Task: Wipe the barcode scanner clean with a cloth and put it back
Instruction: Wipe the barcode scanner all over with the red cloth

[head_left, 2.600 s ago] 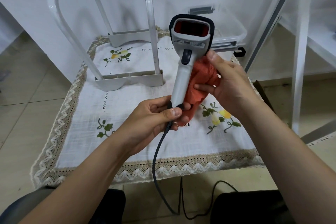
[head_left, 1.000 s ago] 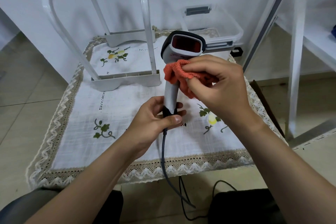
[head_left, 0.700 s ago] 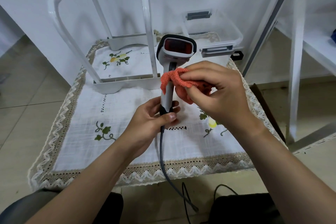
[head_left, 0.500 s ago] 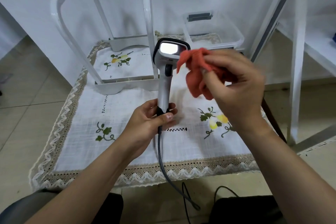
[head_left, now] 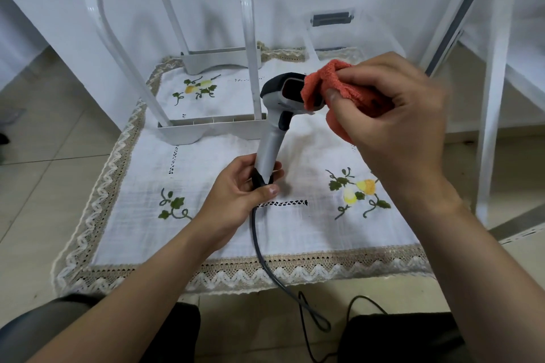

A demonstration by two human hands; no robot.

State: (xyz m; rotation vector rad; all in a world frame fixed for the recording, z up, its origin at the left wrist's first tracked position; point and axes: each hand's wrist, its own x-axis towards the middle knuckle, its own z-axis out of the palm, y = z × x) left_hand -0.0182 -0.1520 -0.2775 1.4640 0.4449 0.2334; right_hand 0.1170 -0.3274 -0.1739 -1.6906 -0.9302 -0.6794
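Observation:
A grey and black barcode scanner [head_left: 272, 138] stands upright above the table, its head turned to the right. My left hand [head_left: 241, 188] grips the black base of its handle, where a dark cable [head_left: 265, 259] leaves and runs down to the floor. My right hand [head_left: 389, 115] holds a bunched orange cloth [head_left: 324, 85] and presses it against the scanner's window, hiding most of that face.
A small table carries a white embroidered cloth [head_left: 224, 230] with a lace border. A white rack [head_left: 206, 124] with tall bars stands at its back left, and a clear plastic bin [head_left: 348, 35] behind. White frame legs [head_left: 492, 97] rise on the right. Tiled floor surrounds.
The cloth left the scanner's handle, lifted off to the right, and now presses on the head's window. The scanner has turned its head rightward and sits lower in my left hand.

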